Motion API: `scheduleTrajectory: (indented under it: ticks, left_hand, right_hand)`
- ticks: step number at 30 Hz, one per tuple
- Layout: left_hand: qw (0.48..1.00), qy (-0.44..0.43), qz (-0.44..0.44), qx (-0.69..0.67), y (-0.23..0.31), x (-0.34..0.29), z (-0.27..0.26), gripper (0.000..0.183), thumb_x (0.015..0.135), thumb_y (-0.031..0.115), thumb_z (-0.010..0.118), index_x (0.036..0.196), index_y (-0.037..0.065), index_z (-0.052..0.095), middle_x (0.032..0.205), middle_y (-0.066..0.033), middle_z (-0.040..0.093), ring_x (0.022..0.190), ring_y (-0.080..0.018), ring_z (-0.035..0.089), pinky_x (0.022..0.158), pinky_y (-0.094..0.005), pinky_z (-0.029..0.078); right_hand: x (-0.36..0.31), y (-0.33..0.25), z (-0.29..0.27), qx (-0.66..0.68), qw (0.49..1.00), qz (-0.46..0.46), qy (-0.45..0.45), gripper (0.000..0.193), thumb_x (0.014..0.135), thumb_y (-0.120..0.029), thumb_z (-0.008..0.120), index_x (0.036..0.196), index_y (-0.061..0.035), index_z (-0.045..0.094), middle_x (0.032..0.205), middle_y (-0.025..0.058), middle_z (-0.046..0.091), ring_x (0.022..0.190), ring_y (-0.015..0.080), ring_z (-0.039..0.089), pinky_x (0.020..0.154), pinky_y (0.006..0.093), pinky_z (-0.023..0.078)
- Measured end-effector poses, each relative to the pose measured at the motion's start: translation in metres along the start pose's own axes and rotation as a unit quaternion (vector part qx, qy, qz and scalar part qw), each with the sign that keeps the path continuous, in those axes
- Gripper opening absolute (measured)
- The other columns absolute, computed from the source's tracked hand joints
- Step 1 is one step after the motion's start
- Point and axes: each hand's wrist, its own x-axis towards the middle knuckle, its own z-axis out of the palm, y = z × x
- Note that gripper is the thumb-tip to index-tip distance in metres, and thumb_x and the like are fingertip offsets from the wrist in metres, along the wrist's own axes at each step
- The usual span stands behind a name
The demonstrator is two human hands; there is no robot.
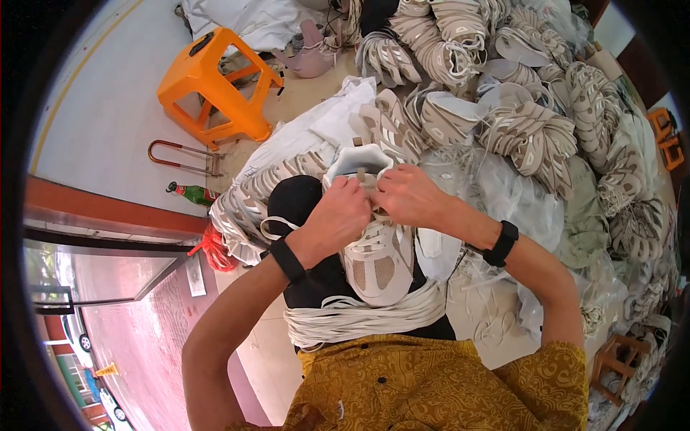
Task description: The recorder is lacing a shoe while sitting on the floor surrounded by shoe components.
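1. the beige shoe [377,276] is on my lap, in the middle, toe toward me. it has only soft support, so uneven pulling could tip it.
2. my left hand [345,208] is nearly closed, its fingertips pinched near the top of the lacing. my right hand [408,195] is curled similarly, just beside it. i cannot tell what exactly the fingers have; a thin lace could slip from them.
3. nearer, the bundle of white laces [359,320] lies across my lap by the toe; its loose strands could tangle.
4. at left, stacked shoe uppers [241,208] stand close; my elbow could knock them.
5. at right, clear plastic [528,201] could catch my forearm.
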Motion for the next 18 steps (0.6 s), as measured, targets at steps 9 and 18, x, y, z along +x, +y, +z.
scheduleTrajectory:
  ticks: [9, 18]
  left_hand:
    - [0.995, -0.044, -0.018, 0.086, -0.021, -0.021, -0.034, 0.006, 0.063, 0.010, 0.053, 0.066, 0.005, 0.054, 0.069, -0.0084, 0.050, 0.077, -0.0233, 0.048, 0.074, -0.0328, 0.038]
    - [0.937, 0.001, -0.233, 0.262, -0.124, -0.221, -0.099, 0.013, 0.060, 0.003, 0.054, 0.071, 0.002, 0.045, 0.074, -0.0147, 0.046, 0.076, -0.0311, 0.047, 0.070, -0.0410, 0.038]
  right_hand:
    - [0.003, 0.005, -0.016, -0.092, 0.994, -0.050, -0.007, 0.013, 0.065, -0.016, 0.054, 0.074, -0.0061, 0.054, 0.061, 0.0015, 0.050, 0.064, 0.0168, 0.052, 0.056, 0.0296, 0.040]
    - [-0.035, 0.088, -0.079, -0.230, 0.973, -0.007, 0.008, 0.008, 0.067, -0.012, 0.051, 0.074, -0.0082, 0.053, 0.070, 0.0051, 0.051, 0.072, 0.0208, 0.052, 0.066, 0.0339, 0.042]
